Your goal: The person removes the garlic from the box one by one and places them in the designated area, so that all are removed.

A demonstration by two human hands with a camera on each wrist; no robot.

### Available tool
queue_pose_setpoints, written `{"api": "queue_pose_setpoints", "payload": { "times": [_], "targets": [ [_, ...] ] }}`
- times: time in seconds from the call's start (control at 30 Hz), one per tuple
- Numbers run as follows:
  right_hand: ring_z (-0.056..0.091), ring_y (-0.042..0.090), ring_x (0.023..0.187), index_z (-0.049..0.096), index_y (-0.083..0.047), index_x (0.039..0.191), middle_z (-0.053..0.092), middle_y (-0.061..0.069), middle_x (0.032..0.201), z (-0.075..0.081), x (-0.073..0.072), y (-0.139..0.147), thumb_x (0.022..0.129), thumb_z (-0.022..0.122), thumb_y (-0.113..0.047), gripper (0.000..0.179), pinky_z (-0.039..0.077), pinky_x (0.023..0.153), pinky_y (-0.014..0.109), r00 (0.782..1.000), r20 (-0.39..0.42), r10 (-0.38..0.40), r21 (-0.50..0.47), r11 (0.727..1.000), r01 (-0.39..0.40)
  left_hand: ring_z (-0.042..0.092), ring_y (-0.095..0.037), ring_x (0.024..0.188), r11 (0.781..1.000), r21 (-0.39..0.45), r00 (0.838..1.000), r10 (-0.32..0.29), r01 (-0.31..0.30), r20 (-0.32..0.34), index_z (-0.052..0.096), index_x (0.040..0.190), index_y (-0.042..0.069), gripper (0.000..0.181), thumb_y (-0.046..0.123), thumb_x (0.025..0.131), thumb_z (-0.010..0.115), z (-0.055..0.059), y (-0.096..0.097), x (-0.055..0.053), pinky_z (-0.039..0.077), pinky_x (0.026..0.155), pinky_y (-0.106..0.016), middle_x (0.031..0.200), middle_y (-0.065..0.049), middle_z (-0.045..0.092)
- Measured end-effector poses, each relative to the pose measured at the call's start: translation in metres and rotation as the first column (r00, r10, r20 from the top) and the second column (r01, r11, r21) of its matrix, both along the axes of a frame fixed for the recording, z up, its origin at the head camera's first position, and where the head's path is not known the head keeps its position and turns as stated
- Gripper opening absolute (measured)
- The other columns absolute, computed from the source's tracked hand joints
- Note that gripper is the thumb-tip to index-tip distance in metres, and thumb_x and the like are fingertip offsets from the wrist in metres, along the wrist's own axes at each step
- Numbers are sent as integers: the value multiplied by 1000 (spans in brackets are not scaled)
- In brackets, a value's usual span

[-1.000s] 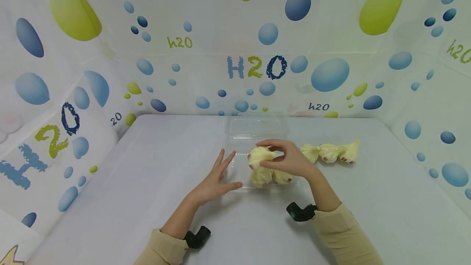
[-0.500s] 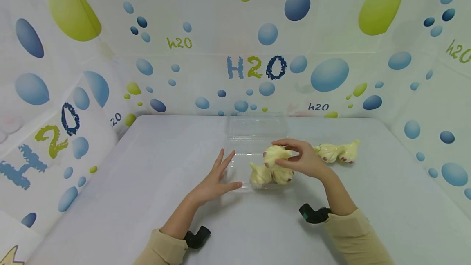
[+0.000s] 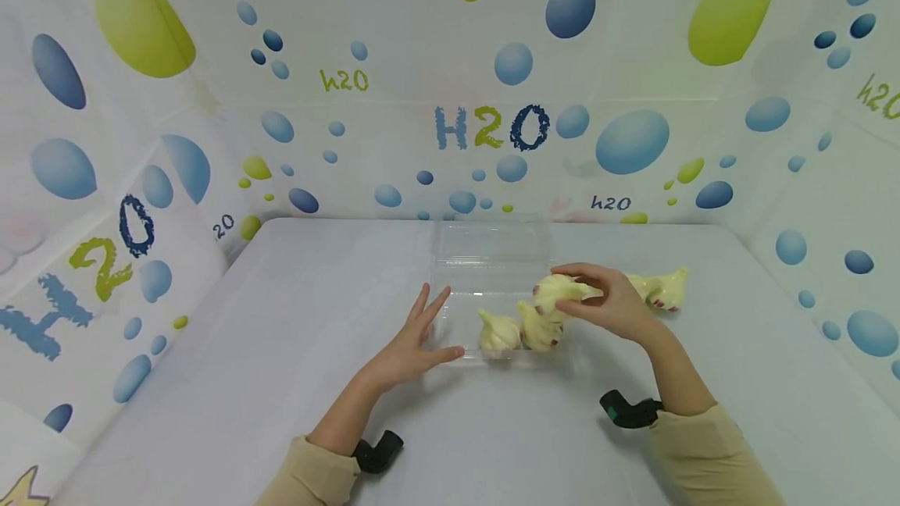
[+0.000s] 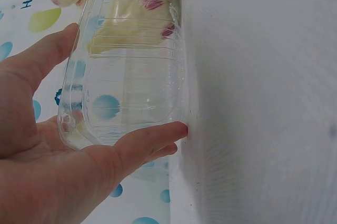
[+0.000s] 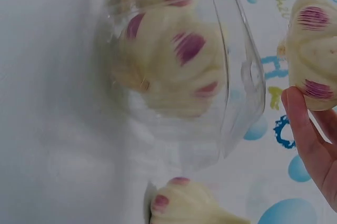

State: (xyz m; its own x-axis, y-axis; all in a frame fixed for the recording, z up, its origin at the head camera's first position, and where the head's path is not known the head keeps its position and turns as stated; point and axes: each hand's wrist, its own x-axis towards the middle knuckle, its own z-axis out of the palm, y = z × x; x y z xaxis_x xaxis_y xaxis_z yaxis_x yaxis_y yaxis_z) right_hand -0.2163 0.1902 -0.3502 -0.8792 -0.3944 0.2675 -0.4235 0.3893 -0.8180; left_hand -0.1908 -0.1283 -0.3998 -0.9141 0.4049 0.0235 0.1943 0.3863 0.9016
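Note:
My right hand [image 3: 619, 307] pinches a pale garlic bulb [image 3: 554, 293] by its neck, above the right side of a clear plastic clamshell box [image 3: 457, 328]. Purple patches mark the held bulb in the right wrist view. Inside the box, two garlic bulbs lie side by side along the near wall: a left one [image 3: 499, 333] and a right one [image 3: 540, 330], partly covered by the held bulb. My left hand [image 3: 401, 354] is at the box's near left corner, fingers spread and straight, with the thumb [image 4: 50, 53] against the rim in the left wrist view.
Behind the box its hinged lid [image 3: 492, 242] lies folded back. More garlic [image 3: 668, 290] lies on the white table [image 3: 316, 279] to the right, partly hidden by my right hand. Black wrist cameras [image 3: 380, 453] sit below both hands. A printed cloth [image 3: 394, 147] forms the back wall.
My right hand has carried the garlic bulb rightward, from over the left bulb in the box to over the right one. My left hand and the box have stayed in place.

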Motion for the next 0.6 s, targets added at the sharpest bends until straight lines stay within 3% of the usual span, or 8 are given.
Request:
{"api": "queue_pose_setpoints", "payload": {
  "times": [0.33,0.6],
  "targets": [
    [52,12,103,58,-7,121,58,8,119,0,5,14,82,70,-16,41,51,75,27,999,-19,-36,20,999,36,7,-31,137,1000,-3,1000,2,-2,-2,15,147,32,87,25,81,71,1,0,0,23,106,-47,152,-4,-15],
    [50,11,94,58,-8,120,58,7,117,-2,9,25,82,70,-16,41,50,68,24,995,-27,-99,64,993,101,10,-31,137,1000,-7,1000,1,-1,1,15,146,33,86,26,81,71,0,0,0,23,106,-47,152,-5,-15]
  ]
}}
